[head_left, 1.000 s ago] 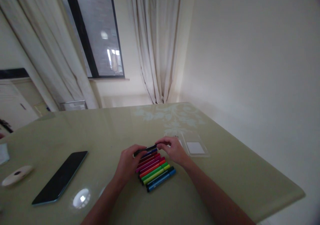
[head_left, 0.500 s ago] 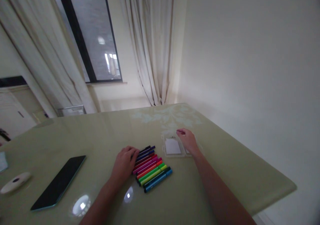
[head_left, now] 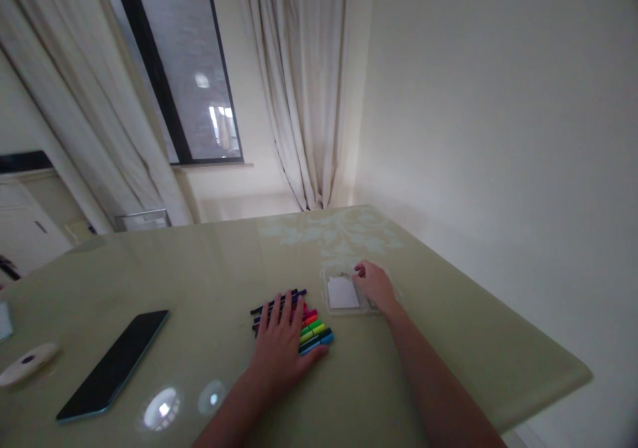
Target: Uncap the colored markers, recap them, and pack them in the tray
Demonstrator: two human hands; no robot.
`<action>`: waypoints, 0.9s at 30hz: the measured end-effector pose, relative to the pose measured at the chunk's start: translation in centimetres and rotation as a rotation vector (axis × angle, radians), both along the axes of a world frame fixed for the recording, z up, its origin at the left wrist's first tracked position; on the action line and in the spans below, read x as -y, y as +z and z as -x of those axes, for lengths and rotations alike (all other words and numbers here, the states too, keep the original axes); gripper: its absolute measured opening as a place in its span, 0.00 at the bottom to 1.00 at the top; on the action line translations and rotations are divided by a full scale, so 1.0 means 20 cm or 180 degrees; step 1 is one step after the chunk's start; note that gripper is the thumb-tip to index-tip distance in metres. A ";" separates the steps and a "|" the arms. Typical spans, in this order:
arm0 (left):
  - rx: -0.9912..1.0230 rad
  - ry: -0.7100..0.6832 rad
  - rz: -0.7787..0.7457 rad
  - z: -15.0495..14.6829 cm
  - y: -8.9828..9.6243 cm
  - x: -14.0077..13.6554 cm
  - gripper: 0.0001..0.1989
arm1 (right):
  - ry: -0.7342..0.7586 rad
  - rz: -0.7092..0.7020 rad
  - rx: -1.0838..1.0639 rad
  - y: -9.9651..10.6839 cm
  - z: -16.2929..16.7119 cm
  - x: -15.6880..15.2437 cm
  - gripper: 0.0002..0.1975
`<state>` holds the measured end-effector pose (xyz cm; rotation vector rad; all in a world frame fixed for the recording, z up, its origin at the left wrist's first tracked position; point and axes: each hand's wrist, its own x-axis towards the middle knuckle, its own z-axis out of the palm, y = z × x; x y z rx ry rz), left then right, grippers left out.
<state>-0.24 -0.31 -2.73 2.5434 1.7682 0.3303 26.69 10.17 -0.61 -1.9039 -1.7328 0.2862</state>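
Several coloured marker pens lie side by side in a row on the table. My left hand rests flat over the row with its fingers spread, hiding the middle and left parts of many pens. Right of the pens is a clear plastic case with white cards in its left half. Over the right half of this case is my right hand, its fingers curled in towards the thumb. What those fingers hold, if anything, is too small to make out.
A dark tablet-like slab and a white oval object lie on the left of the glossy table. A wall runs along the table's right side. Curtains and a window stand behind.
My left hand has moved right, from the pens' left ends to on top of them, with its fingers now spread. The pens have shifted slightly left. My right hand has come down a little.
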 end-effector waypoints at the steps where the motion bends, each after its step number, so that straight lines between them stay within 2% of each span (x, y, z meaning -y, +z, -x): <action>1: -0.0019 -0.0024 0.0014 0.03 0.01 -0.02 0.52 | 0.0040 0.0000 -0.0007 0.00 0.00 0.00 0.12; 8: -0.0164 -0.0508 0.0132 0.23 0.05 -0.13 0.50 | 0.0552 0.0012 -0.0297 0.00 0.07 0.01 0.11; 11: -0.0161 -0.0374 0.0032 0.27 0.06 -0.14 0.54 | 0.0741 -0.0008 -0.0384 -0.01 0.12 0.03 0.10; 16: -0.0214 -0.0010 0.0066 0.27 0.06 -0.12 0.59 | 0.0860 -0.0045 -0.0344 -0.02 0.24 0.06 0.10; 21: -0.0202 -0.0134 0.0155 0.26 0.06 -0.13 0.59 | 0.0931 -0.0105 -0.0339 -0.03 0.30 0.08 0.10; 27: -0.0169 -0.0132 0.0074 0.25 0.05 -0.12 0.59 | 0.0883 -0.0099 -0.0385 -0.03 0.25 0.05 0.09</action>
